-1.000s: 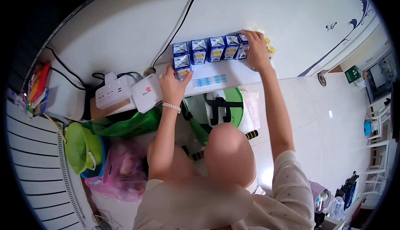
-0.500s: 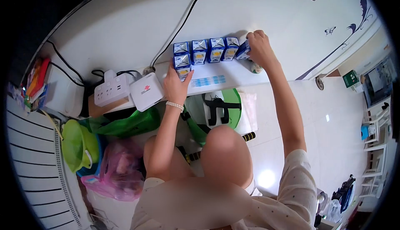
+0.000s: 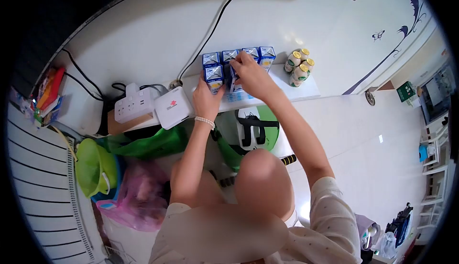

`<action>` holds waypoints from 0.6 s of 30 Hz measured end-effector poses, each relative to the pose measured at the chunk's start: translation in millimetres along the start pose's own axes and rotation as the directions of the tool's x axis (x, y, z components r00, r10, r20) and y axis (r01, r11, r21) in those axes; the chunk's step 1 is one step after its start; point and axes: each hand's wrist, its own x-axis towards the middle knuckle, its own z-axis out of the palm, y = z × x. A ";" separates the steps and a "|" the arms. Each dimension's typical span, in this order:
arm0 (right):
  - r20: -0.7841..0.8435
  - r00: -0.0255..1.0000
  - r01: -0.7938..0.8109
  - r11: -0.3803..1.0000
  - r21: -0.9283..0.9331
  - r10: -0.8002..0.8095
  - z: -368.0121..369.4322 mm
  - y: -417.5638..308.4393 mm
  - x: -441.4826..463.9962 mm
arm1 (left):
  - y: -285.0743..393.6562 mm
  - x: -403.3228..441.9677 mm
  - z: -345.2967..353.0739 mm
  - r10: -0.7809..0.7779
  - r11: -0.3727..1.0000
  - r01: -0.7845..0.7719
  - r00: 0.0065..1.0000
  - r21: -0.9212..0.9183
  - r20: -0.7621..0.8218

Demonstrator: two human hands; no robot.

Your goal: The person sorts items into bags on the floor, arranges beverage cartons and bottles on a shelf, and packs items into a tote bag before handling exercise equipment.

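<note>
Over the shelf (image 3: 279,78), both hands (image 3: 206,100) (image 3: 252,76) curl round cartons (image 3: 214,74).

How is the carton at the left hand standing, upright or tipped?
Upright: the carton shows its silver top facing up, with the left hand against its lower part.

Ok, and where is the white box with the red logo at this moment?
In the head view, the white box lies left of centre, between the white power strip and the person's left hand.
</note>
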 end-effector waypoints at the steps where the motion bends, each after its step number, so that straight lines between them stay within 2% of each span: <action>1: -0.008 1.000 0.001 1.000 0.002 -0.001 5.7 -2.5 -0.3 | 0.1 0.6 -0.7 0.012 1.000 -0.012 1.000 -0.011 0.000; 3: -0.175 0.985 -0.010 0.999 0.033 0.015 13.4 -4.7 -2.2 | -4.2 2.3 1.3 0.020 1.000 -0.021 1.000 -0.004 -0.009; 5: -0.220 0.975 0.010 0.998 0.055 0.002 19.5 0.4 -5.5 | 0.4 3.2 1.2 0.025 1.000 -0.026 1.000 -0.005 -0.014; 7: -0.271 0.952 -0.095 0.980 0.172 0.140 24.2 0.3 -13.2 | 8.3 2.9 -1.6 -0.060 0.998 0.061 0.998 -0.027 0.035; 8: -0.326 0.934 -0.083 0.974 0.211 0.150 27.9 1.4 -16.8 | 12.0 2.5 -2.1 -0.059 0.998 0.060 0.998 -0.030 0.035; 9: -0.325 0.934 -0.080 0.974 0.211 0.147 30.8 1.5 -19.7 | 15.9 1.3 -2.2 -0.071 0.997 0.071 0.997 -0.010 0.031; 11: -0.361 0.893 -0.159 0.938 0.307 0.270 37.2 0.1 -23.9 | 17.0 -1.9 1.2 -0.084 0.996 0.084 0.996 0.014 0.023; 13: -0.382 0.889 -0.143 0.946 0.290 0.251 35.0 2.5 -27.5 | 15.5 -4.3 7.6 -0.029 0.999 0.032 0.995 0.039 -0.093; 15: -0.299 0.916 -0.173 0.937 0.305 0.266 22.2 12.9 -34.2 | 19.0 -4.0 8.8 -0.086 0.996 0.088 0.992 0.017 -0.087; 17: -0.509 0.836 -0.169 0.978 0.120 0.207 4.7 34.4 -26.7 | 19.7 -3.9 11.1 -0.148 0.989 0.147 0.986 -0.011 -0.075; 18: -0.531 0.836 -0.184 0.982 -0.033 0.139 -7.1 43.3 -21.7 | 18.0 -3.1 13.3 -0.144 0.990 0.142 0.984 -0.024 -0.104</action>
